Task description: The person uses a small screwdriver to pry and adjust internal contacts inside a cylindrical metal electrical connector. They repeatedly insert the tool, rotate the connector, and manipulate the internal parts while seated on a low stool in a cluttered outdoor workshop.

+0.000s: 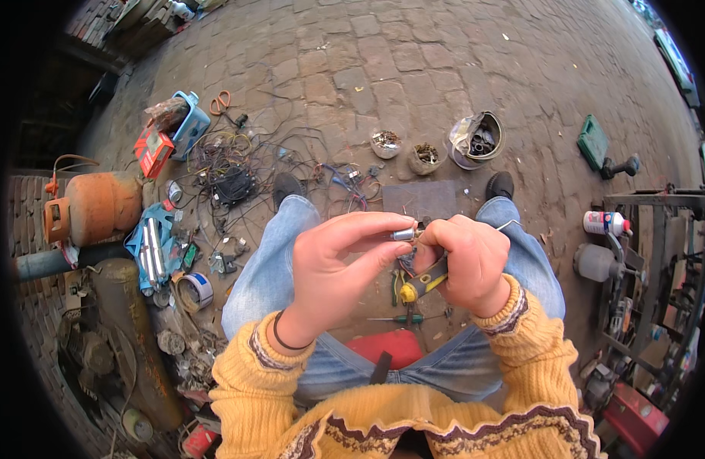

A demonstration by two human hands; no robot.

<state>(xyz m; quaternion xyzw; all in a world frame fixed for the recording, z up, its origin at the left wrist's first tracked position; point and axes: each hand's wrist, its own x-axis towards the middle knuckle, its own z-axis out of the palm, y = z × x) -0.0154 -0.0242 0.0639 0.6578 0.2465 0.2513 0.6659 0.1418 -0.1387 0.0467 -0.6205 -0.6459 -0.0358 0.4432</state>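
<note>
My left hand [341, 264] pinches a small silver metal cylinder [402, 235] between thumb and fingers. Closed around a tool with a black and yellow handle [424, 284], my right hand [468, 260] meets the cylinder's right end. A thin bent metal tip [509, 224] sticks out past the far side of the right fist and seems to belong to this tool. My right fingers partly hide the cylinder's end. Beneath the hands, on the ground between my legs, lie yellow-handled pliers [396, 289] and a green-handled screwdriver [407, 318].
A flat grey sheet [421, 199] lies ahead, with two small tubs of metal parts [385, 143] and a bucket [476, 141] beyond. Tangled wires [234, 172] spread left, near an orange gas cylinder [100, 205]. A metal rack [651, 268] and a green case [592, 142] are at right.
</note>
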